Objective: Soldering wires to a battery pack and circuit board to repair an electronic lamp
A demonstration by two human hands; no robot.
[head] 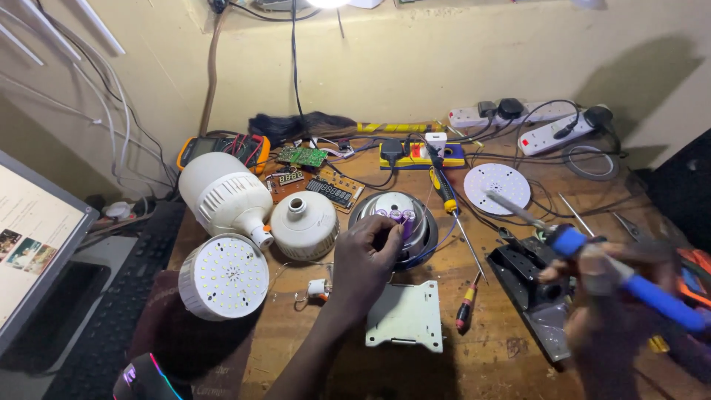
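Reaching over the wooden surface (489, 363), the left hand (366, 259) pinches the purple cells (398, 219) that sit in the round grey lamp base (392, 222), fingertips closed on them; the right hand (615, 296), blurred, is clenched around a blue-handled soldering iron (592, 255) whose tip points up-left toward a white round LED disc (497, 184). Just beside the lamp base to the left stands a white dome housing (304, 224); a large white bulb (222, 194) lies tilted behind it, its neck near the dome, and a second bulb face studded with LEDs (224, 276) rests in front. A yellow-and-black screwdriver (448, 200) lies just right of the base, between it and the iron; a small red-handled screwdriver (465, 305) lies near a grey metal plate (406, 315) below the left hand; a black stand (529, 285) sits beneath the right hand. Behind lie circuit boards (315, 178), a yellow-edged multimeter (222, 148), power strips (548, 130) and tangled cables; a keyboard (118, 311) and a monitor (33, 237) fill the left edge.
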